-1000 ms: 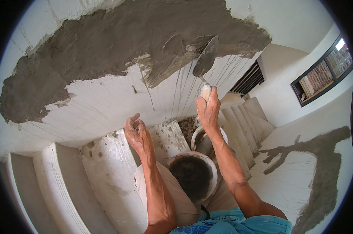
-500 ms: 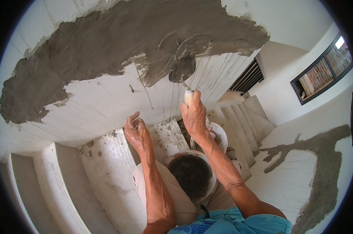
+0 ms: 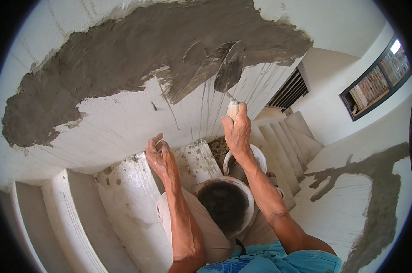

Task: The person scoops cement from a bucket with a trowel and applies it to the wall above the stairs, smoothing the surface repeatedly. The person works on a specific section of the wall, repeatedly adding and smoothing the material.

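Observation:
My right hand (image 3: 237, 132) is closed round the pale handle of a pointed trowel (image 3: 230, 68). The trowel's grey blade lies against the lower edge of a wide band of wet grey mortar (image 3: 124, 50) on the white wall (image 3: 128, 113). Whether the whole blade touches the wall, I cannot tell. My left hand (image 3: 161, 158) hangs in front of the wall above the steps, holding nothing, its fingers loosely bent and apart. Between my legs stands a bucket (image 3: 249, 200) with dark grey contents. A second pale bucket (image 3: 262, 157) stands behind it, partly hidden by my right forearm.
Stair steps (image 3: 122, 191) run down both sides of me, spotted with mortar splashes. At right, another wall carries a branching grey mortar patch (image 3: 381, 195). Further off are a dark slatted opening (image 3: 288, 93) and a dark-framed window (image 3: 374, 86).
My right hand and the trowel have moved to the right along the mortar's lower edge, and the blade has turned its tip up to the right. My left hand has hardly moved.

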Tool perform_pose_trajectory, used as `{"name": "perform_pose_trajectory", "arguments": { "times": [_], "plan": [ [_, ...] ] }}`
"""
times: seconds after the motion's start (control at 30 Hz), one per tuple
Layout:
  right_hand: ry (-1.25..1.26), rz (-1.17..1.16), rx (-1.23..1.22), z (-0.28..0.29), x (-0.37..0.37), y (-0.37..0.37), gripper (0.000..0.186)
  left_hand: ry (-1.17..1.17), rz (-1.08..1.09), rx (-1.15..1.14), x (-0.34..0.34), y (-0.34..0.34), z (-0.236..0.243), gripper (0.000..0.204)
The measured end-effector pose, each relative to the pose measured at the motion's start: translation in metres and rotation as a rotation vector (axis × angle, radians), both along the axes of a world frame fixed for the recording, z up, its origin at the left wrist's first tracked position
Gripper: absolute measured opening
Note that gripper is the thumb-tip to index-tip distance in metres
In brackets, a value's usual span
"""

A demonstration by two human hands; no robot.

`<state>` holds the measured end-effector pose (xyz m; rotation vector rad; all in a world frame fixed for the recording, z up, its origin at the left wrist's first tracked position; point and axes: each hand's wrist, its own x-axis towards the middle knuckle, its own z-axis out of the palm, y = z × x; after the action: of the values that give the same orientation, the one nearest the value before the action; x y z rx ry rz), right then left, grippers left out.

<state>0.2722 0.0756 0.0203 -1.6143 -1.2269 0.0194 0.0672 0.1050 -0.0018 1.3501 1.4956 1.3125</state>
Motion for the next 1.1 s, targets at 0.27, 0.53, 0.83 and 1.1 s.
{"name": "perform_pose_trajectory", "arguments": {
  "times": [0.27, 0.53, 0.83, 1.1],
  "plan": [
    [-0.127, 0.075, -0.143, -0.016, -0.030, -0.014, 0.029, -0.036, 0.013, -0.013, -0.002, -0.001, -0.001, 0.027],
    [0.004, 0.025, -0.017, 0.004, 0.000, -0.005, 0.023, -0.020, 0.011, -0.018, -0.004, -0.007, 0.005, 0.027],
    [-0.079, 0.146, -0.072, 0.002, -0.020, -0.016, 0.025, -0.040, 0.010, 0.015, -0.002, -0.001, 0.001, 0.027],
    [-0.121, 0.034, -0.001, 0.009, -0.019, 0.006, 0.026, -0.062, 0.021, -0.005, -0.002, 0.001, 0.000, 0.028]
  ]
}}
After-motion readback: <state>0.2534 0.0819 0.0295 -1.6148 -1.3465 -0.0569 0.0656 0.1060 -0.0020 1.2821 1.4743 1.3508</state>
